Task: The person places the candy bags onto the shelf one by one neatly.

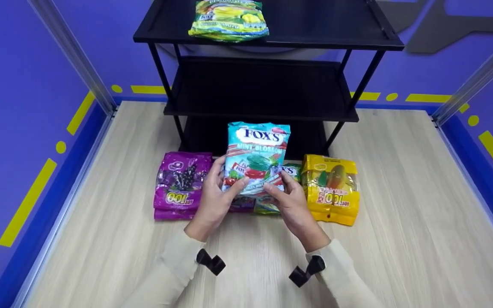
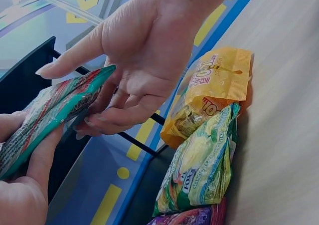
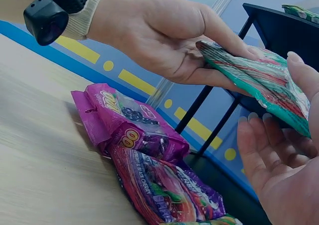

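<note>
Held up before the shelf is a teal Fox's mint candy bag (image 1: 257, 158). My left hand (image 1: 216, 196) grips its lower left side, thumb on the front and fingers behind. At the lower right corner is my right hand (image 1: 291, 203), its thumb over the front. In the right wrist view the right hand's fingers (image 3: 259, 145) are loosely bent below the bag, with a gap to its underside. Below stand a purple candy bag (image 1: 182, 186) on the left, a yellow candy bag (image 1: 331, 188) on the right, and between them a berry bag (image 3: 169, 185) and a green mango bag (image 2: 199, 160), partly hidden by my hands.
A black three-tier shelf (image 1: 263, 87) stands at the back of the wood-look table (image 1: 400, 205). On its top tier, near the front edge, lies a yellow-green candy bag (image 1: 229, 21). Blue panels (image 1: 11, 107) wall in the sides and back.
</note>
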A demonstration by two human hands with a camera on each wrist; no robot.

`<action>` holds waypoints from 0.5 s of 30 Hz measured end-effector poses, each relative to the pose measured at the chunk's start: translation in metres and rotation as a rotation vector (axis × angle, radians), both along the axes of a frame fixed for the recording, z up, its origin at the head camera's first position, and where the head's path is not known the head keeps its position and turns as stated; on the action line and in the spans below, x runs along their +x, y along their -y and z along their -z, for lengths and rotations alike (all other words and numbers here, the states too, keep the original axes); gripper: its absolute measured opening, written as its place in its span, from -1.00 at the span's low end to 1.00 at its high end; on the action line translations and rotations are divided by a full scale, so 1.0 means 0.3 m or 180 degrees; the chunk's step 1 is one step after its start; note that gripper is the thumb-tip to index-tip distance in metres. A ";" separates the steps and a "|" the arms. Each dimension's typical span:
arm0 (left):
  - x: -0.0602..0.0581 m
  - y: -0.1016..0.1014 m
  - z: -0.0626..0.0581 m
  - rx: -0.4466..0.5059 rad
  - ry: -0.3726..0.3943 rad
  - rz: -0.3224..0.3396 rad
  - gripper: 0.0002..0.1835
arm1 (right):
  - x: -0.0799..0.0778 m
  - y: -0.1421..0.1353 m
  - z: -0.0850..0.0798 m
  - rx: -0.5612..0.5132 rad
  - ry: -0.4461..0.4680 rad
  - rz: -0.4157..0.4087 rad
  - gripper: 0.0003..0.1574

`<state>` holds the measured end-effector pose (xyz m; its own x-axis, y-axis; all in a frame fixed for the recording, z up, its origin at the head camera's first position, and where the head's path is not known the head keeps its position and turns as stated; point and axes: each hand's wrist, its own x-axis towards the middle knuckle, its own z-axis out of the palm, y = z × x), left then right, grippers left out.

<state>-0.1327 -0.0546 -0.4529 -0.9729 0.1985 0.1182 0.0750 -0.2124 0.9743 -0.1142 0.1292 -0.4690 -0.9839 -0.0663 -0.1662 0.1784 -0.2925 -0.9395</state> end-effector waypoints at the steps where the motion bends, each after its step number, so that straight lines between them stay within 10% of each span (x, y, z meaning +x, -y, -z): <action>1: -0.001 -0.002 -0.001 -0.0012 -0.0023 -0.0014 -0.31 | 0.000 0.001 -0.002 -0.0018 -0.0019 0.0017 -0.23; 15: 0.002 -0.025 -0.026 -0.0121 -0.0078 -0.0084 -0.28 | 0.009 -0.007 -0.023 0.0222 -0.0287 0.0374 -0.31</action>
<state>-0.1322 -0.0473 -0.4452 -0.9748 0.1775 0.1349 0.1040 -0.1731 0.9794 -0.1116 0.1313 -0.4621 -0.9953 0.0586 -0.0772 0.0610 -0.2398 -0.9689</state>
